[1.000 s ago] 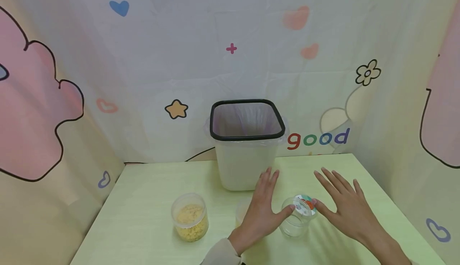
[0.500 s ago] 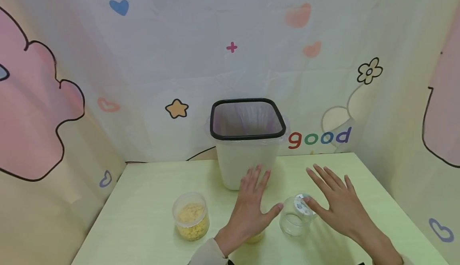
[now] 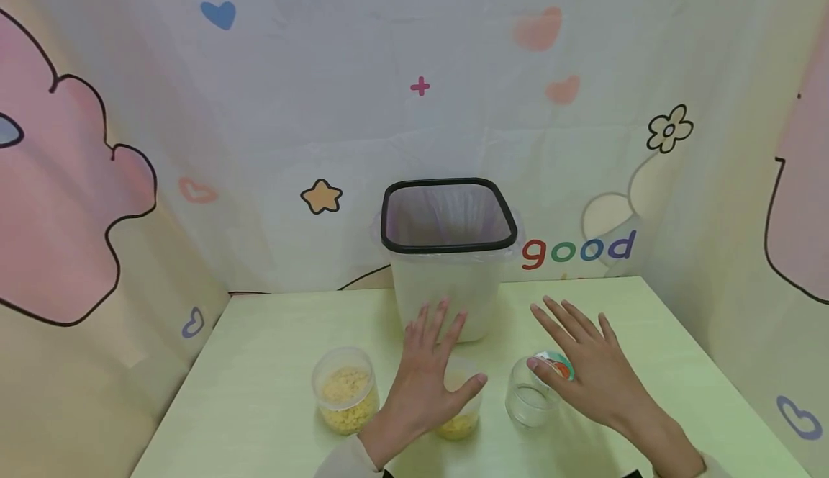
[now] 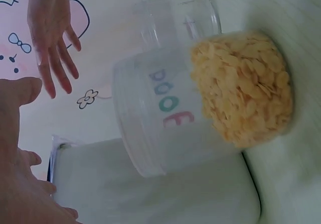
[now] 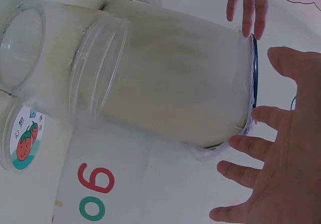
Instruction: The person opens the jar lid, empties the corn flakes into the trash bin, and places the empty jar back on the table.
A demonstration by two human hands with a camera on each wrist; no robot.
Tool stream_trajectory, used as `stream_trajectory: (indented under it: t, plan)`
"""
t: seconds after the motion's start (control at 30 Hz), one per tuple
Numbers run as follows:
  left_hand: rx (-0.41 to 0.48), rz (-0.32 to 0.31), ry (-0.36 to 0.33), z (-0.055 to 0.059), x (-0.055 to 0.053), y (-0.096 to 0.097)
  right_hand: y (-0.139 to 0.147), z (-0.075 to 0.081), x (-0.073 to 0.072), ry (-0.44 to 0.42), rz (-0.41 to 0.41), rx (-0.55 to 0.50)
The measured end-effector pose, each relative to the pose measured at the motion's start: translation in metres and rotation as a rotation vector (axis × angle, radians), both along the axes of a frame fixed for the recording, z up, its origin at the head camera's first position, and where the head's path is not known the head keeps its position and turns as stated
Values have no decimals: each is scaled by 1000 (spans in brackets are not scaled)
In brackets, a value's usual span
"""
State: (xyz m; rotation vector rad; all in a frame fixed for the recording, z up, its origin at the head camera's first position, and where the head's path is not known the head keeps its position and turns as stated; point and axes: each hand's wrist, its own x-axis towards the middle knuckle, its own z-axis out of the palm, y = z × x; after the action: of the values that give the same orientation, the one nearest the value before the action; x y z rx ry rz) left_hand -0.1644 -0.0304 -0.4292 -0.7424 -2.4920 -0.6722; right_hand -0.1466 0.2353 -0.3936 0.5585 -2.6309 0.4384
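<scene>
My left hand [image 3: 421,391] is held over the table with fingers straight and spread, touching nothing that I can see. Partly behind it is a clear plastic jar [image 3: 473,406] with yellow flakes in its lower part, also close up in the left wrist view as a jar of flakes [image 4: 246,88]. Another flake jar [image 3: 346,395] stands to the left. My right hand [image 3: 592,377], fingers also spread, hovers near a clear jar [image 3: 527,402] that looks empty. Behind that jar lies a round lid [image 5: 25,138] with a tomato print, partly hidden by my right thumb in the head view.
A pale bin [image 3: 447,283] with a black rim and a plastic liner stands at the back of the light green table [image 3: 259,363]. A printed curtain [image 3: 291,89] hangs behind and on both sides.
Both hands have moved to the left, the left hand farther. The middle flake jar, mostly covered before, now shows to the right of my left hand. The jars have stayed in place.
</scene>
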Motion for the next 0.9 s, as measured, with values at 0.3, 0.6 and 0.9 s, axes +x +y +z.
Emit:
stream_trajectory:
  t: [0.3, 0.6, 0.9]
  plan:
    - [-50, 49, -16, -8, 3, -18, -14, -1, -1, -29, 21, 5]
    - [-64, 58, -49, -10, 7, -29, -22, -8, -2, -49, 33, 22]
    - [-34, 35, -39, -15, 14, -32, -31, -10, -2, -44, 62, 19]
